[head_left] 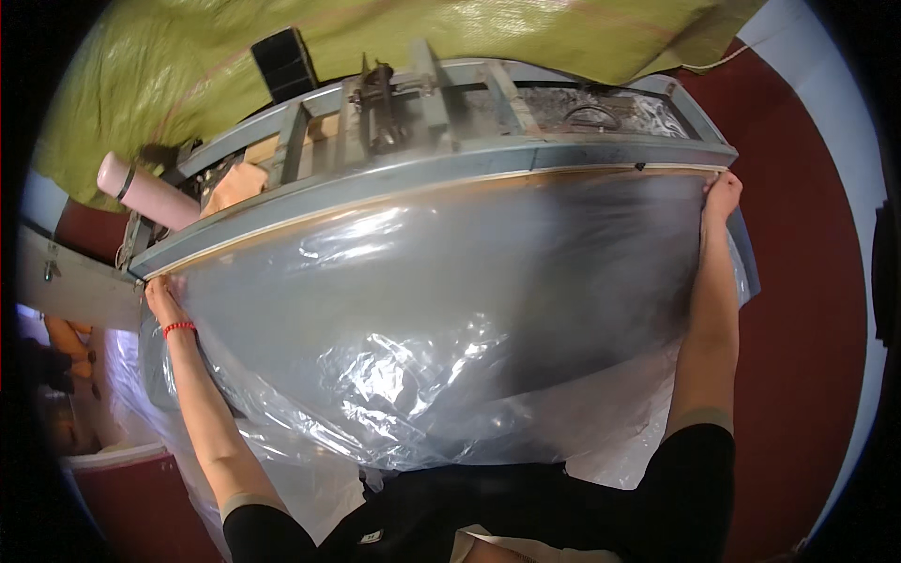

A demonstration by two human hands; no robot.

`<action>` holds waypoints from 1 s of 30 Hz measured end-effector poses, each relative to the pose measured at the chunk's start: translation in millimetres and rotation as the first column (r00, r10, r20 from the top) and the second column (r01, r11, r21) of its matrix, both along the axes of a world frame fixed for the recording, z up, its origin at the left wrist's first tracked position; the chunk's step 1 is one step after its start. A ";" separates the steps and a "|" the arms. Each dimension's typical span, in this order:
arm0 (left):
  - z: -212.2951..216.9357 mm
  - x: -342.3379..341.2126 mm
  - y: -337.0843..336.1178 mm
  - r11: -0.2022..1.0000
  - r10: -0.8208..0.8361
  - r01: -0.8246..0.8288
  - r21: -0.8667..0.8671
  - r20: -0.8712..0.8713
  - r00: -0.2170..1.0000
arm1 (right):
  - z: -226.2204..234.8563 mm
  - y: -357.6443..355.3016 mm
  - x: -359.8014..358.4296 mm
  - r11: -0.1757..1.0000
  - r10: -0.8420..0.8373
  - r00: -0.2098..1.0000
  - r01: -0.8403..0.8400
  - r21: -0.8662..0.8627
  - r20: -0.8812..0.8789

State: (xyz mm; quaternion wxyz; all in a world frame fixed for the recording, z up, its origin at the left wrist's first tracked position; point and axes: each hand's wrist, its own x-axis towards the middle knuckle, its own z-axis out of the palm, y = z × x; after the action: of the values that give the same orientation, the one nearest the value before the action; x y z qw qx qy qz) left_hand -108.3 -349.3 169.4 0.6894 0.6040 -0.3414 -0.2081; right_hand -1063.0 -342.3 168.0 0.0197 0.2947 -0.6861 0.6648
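A wide sheet of clear plastic film (404, 281) stretches in front of me, from a long grey metal bar (375, 183) down to my body. My left hand (161, 296), with a red bead bracelet (178, 327) at the wrist, grips the film's far left corner by the bar's left end. At the opposite end, my right hand (721, 199) has its fingers closed on the film's far right corner. Both arms are stretched wide apart. The film's far edge lies along a thin pale strip beneath the bar. Creases and bright reflections show in its near part.
Behind the bar, a metal frame (511, 103) holds a mechanism (380, 103). A pink bottle (150, 192) leans at the left, near a peach-coloured cloth (235, 188). A black flat object (283, 64) stands against yellow-green woven sheeting (544, 38). Dark red floor (798, 310) lies right.
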 end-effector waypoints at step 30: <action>124.6 -105.3 244.4 0.794 -0.600 0.550 0.259 0.182 0.779 | 165.4 119.2 474.1 0.366 0.914 0.223 -0.814 0.450 -0.340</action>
State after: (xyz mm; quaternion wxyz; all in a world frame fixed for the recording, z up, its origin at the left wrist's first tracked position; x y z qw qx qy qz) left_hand -213.6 -104.9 294.1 0.4811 0.5552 -0.5740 -0.3616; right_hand -588.8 -223.1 333.4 -0.1870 0.7995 -0.4224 0.3840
